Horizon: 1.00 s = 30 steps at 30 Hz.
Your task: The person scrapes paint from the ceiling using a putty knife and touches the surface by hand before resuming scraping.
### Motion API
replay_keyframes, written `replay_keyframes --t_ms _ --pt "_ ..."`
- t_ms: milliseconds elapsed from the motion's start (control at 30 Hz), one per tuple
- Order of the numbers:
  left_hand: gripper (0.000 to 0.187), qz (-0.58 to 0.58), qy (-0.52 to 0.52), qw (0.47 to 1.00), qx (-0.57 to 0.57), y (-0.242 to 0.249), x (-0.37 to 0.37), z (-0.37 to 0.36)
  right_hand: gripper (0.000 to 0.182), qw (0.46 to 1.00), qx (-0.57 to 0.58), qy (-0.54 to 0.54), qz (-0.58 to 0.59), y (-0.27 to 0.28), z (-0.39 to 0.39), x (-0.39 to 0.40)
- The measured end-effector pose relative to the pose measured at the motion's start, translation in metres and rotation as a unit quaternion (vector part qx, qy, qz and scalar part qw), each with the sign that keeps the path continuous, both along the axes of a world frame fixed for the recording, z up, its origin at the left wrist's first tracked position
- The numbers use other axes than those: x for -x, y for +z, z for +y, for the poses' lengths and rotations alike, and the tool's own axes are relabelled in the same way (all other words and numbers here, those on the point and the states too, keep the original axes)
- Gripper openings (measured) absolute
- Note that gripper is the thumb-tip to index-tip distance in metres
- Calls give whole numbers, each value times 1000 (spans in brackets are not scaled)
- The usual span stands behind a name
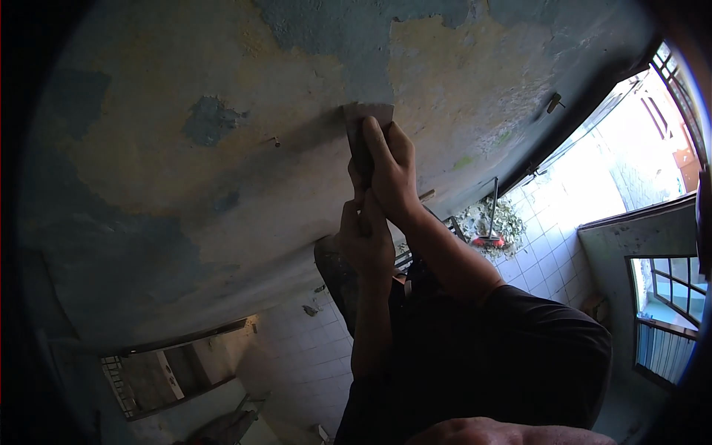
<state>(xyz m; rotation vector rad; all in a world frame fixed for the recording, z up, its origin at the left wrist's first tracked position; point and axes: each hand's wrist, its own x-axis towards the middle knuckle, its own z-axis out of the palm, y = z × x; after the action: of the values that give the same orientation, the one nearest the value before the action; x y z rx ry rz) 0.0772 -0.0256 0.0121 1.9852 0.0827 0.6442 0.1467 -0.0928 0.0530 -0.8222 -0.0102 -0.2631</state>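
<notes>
1. Plainly nearest are the dark shirt (475, 356) and the bare forearms, both reaching up and away toward the wall (289, 178).
2. The left hand (367, 241) sits just below the other, touching it, its fingers curled closed; whether they clasp the handle is hidden.
3. The right hand (391, 170) is clamped on the scraper (371, 113), thumb laid along the flat blade, fingers wrapped round its side.
4. The scraper is up at the wall, wide edge foremost — whether that edge touches the surface, I cannot tell.
5. Around it the wall shows patchy paint, blue-grey over cream and yellow, with a small fixture (276, 142) sticking out to the left.
6. Beyond, a long-handled tool with a red base (488, 241) stands by scattered debris (512, 223) on pale floor tiles (545, 248).
7. Farthest off — a bright opening (593, 163) and a barred window (671, 285), both to the right.
</notes>
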Motion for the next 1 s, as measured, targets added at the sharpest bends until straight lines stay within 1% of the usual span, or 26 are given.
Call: replay_keyframes --t_ms 33,167,233,267,300,333,367,400,433,467,533,567,600,667,800,900,1000 --pt "30 1 4 1000 -21 1 0 0 32 1000 1 0 0 2 0 1" --pt "32 32 4 999 -28 10 -4 16 34 999 -20 23 14 5 1 2" --pt "32 34 -29 997 -57 29 -8 22 35 999 -26 41 20 9 -2 1" --pt "32 34 -27 998 -54 42 -9 18 35 999 -48 4 13 17 -7 -2" --pt "29 2 -66 996 -55 61 -12 11 35 997 -71 -34 3 25 -11 -3" --pt "26 -31 -106 992 -58 72 -13 7 35 997 -69 -34 -1 29 -15 0" --pt "26 -38 -105 992 -57 73 -10 4 34 994 -83 -70 9 34 -21 5" --pt "27 -29 -116 990 -80 72 -6 -1 34 990 -97 -105 17 37 -25 8" --pt "28 -16 -126 987 -103 68 0 -5 29 993 -69 -96 20 33 -29 12" --pt "28 -19 -127 986 -102 61 5 -9 29 993 -68 -97 17 24 -28 10" --pt "24 -6 -78 995 -67 43 13 -13 25 998 -48 -51 2 12 -22 7" --pt "23 -12 -64 995 -74 35 17 -13 23 999 -32 -16 12 5 -19 10" --pt "23 -6 -66 995 -76 27 20 -12 24 999 -26 7 16 2 -15 10" --pt "24 19 -34 999 -22 17 21 -10 27 1000 6 23 7 -3 -9 8" --pt "25 -1 -19 1000 -22 15 20 -12 30 1000 19 18 -4 -3 -7 7" --pt "25 29 -15 999 -29 15 21 -11 31 999 31 15 8 -5 -8 6" --pt "26 16 -16 999 -37 10 19 -11 32 1000 4 27 5 -3 -6 8"
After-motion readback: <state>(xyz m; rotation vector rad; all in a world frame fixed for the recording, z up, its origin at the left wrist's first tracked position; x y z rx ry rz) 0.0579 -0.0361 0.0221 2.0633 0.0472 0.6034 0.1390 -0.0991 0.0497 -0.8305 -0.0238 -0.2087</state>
